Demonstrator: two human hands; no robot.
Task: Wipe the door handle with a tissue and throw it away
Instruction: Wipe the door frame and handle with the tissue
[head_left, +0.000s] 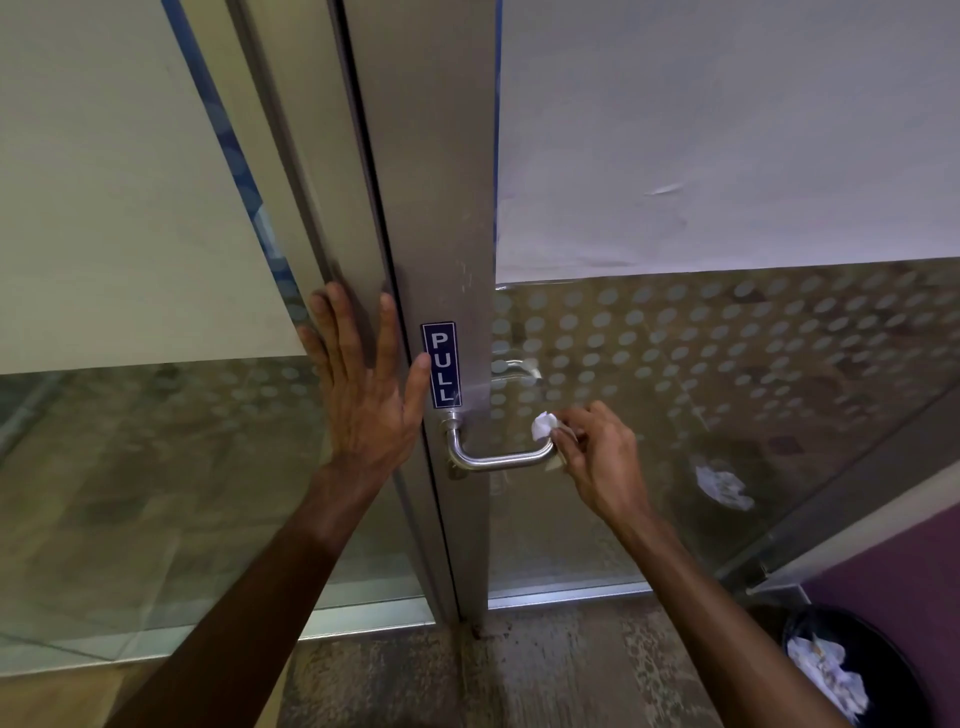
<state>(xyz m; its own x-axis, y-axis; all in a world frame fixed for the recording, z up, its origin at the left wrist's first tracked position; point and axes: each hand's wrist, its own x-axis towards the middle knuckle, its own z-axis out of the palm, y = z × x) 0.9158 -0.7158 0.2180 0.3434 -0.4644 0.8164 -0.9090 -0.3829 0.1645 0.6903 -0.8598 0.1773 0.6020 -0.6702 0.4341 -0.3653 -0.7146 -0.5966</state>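
A: Classification of premises?

B: Office or commercial building, at an entrance. An aluminium-framed glass door (431, 208) carries a blue "PULL" sign (440, 364) at centre frame and a steel lever handle (498, 457) directly below it.

A: Supporting evidence?

B: The glazing (753, 353) at 3 o'clock bears a frosted dot film with blank sheets above it. The floor (519, 675) at 6 o'clock is worn and speckled. A black waste bin (883, 670) holding crumpled paper stands at 5 o'clock, against a purple wall (898, 561).
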